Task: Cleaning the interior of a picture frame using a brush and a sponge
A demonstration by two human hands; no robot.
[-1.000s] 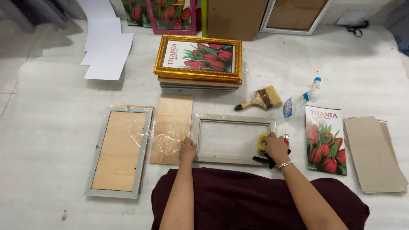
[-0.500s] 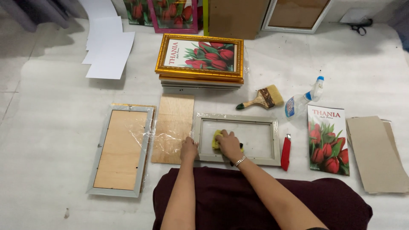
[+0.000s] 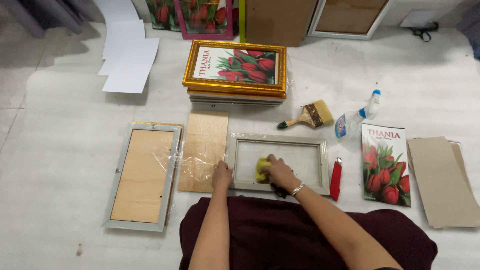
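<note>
Two hands are sharing this job, and we are starting with the biggest thing under them: the pale foam sheet (image 3: 60, 130) covering the floor, where everything is lying flat. On it, straight in front of us, we are working the grey picture frame (image 3: 278, 162), which is sitting face-down between the bare plywood backing board (image 3: 204, 150) on its left and the red utility knife (image 3: 335, 174) just beside its right edge. We are keeping our left hand (image 3: 221, 175) spread flat on the frame's lower left corner, fingers wide and holding nothing, and we judge that pressing there is what is stopping the light frame from sliding. Our right hand (image 3: 279, 172) is closed over the yellow sponge (image 3: 262, 170), pressing it on the glass near the left end of the opening. To do this well, we are wanting even, overlapping passes, light pressure toward the middle of the pane, and care at the inner corners where dust is likely hiding. Something dark is lying under our right wrist; we cannot tell what it is. Farther off, the paintbrush (image 3: 307, 116) and the spray bottle (image 3: 356, 119) are lying well clear.
</note>
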